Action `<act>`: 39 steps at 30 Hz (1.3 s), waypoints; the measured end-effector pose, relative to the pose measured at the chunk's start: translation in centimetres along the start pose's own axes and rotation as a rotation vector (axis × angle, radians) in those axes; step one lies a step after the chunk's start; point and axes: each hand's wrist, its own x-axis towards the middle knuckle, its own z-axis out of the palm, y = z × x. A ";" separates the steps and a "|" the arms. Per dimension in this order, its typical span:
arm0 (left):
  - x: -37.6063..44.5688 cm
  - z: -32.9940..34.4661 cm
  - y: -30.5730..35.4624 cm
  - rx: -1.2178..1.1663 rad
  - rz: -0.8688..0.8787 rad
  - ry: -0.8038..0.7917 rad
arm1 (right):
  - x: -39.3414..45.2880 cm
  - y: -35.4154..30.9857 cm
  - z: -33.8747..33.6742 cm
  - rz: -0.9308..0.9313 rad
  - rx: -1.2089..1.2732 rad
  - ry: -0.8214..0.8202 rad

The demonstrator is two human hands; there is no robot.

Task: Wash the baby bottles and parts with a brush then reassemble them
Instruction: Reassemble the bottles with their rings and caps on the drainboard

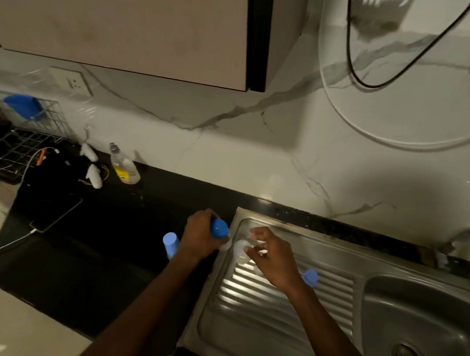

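Observation:
My left hand (201,236) grips a baby bottle with a blue cap (219,228) at the left edge of the steel drainboard (243,316). Beside it my right hand (270,256) pinches a small clear part (240,250), whose exact shape is blurred, just above the drainboard. Another blue-capped bottle (170,245) stands on the dark counter left of my left wrist. A third blue piece (310,277) shows on the drainboard behind my right wrist, partly hidden.
The sink basin (427,319) with its drain lies at the right, the tap (469,236) behind it. On the black counter (100,251) are a phone on a cable (58,212), a dish soap bottle (124,167), white brushes (93,164) and a wire rack (16,145).

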 end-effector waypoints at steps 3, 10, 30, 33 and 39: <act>2.7 -1.6 -1.0 0.313 -0.139 -0.042 | -0.2 1.7 0.4 0.033 -0.025 -0.024; 5.7 -2.1 -2.0 0.752 -0.276 -0.172 | -1.8 5.9 0.0 0.117 -0.040 -0.025; 6.3 -2.1 -1.2 0.845 -0.267 -0.251 | -2.0 9.4 -1.7 0.144 -0.269 0.110; 5.5 -0.3 1.0 0.693 0.067 -0.087 | -0.6 10.1 -1.2 0.208 -0.443 0.068; 1.4 9.2 6.4 0.791 0.562 -0.281 | 0.8 10.9 0.9 0.405 -0.968 -0.162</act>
